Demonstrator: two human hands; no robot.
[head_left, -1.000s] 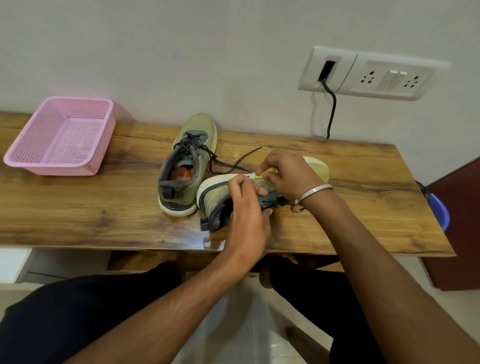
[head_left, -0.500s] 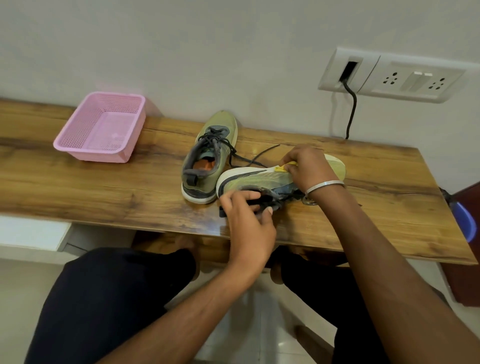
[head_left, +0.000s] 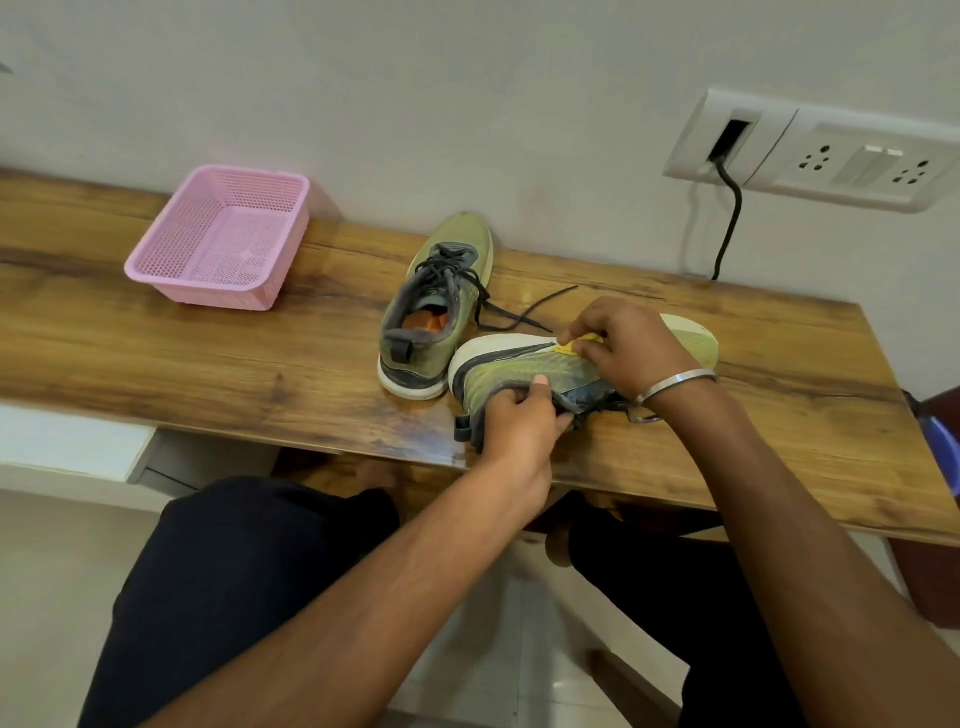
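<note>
Green shoe (head_left: 524, 371), on its side, tabletop (head_left: 208, 364) centre. Left hand (head_left: 517, 423) curled round its collar; right hand (head_left: 631, 345) pinching yellow scrap (head_left: 576, 345) at sole edge. Second shoe (head_left: 436, 312) upright, ten o'clock of it.

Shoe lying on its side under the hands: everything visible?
The tipped shoe is an olive-green mesh trainer with white midsole, grey collar and heel tab. It lies on its side near the front edge of the wooden table, heel left, toe right. The left hand grips its collar; the right hand pinches a yellow piece at its sole edge.
</note>
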